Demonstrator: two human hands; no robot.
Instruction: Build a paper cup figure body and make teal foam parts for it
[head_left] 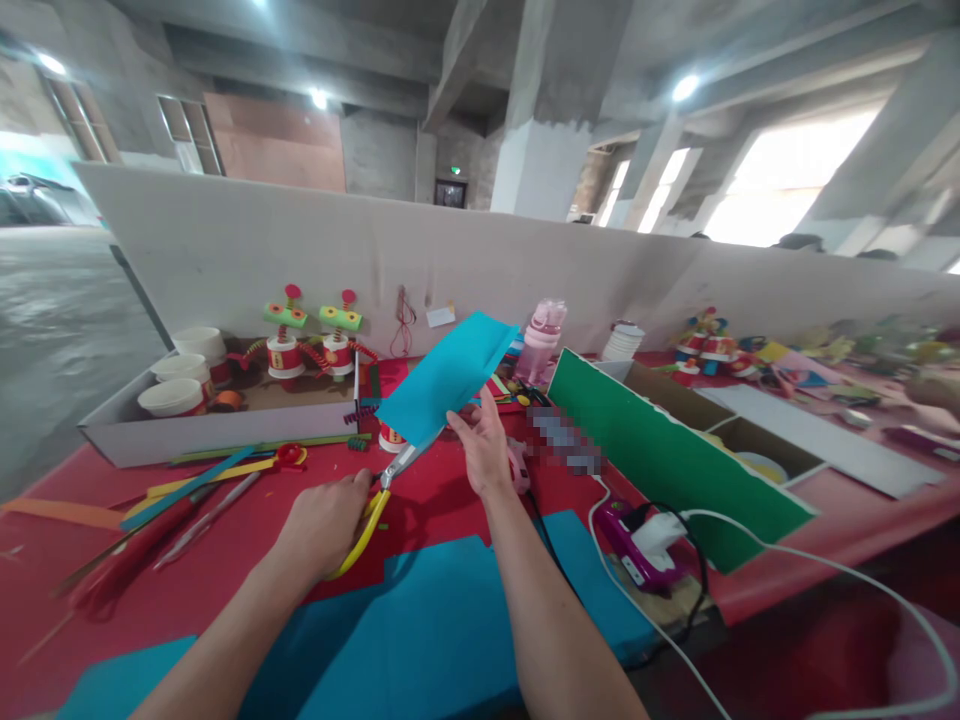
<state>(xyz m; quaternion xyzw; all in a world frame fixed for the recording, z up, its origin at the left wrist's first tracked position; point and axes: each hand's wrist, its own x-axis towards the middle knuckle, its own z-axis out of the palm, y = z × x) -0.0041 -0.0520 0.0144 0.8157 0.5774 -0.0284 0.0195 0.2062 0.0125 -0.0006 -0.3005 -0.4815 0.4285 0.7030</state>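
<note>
- Centrally, in the head view, the left hand (322, 520) is wrapped around the yellow-handled scissors (364, 545), whose blades point far and right and meet the near edge of a blue sheet (450, 380).
- The right hand (480, 450) pinches that sheet by its near edge, holding it raised above the red tabletop (255, 540); whether the blades are parted cannot be told.
- More blue paper (427, 620) lies flat on the near side, under the forearms.
- Far left, a white box (225, 430) holds cups and two cup figures (285, 355).
- To the right stand a green-faced box (675, 460) and, nearer, a purple power strip (645, 572).
</note>
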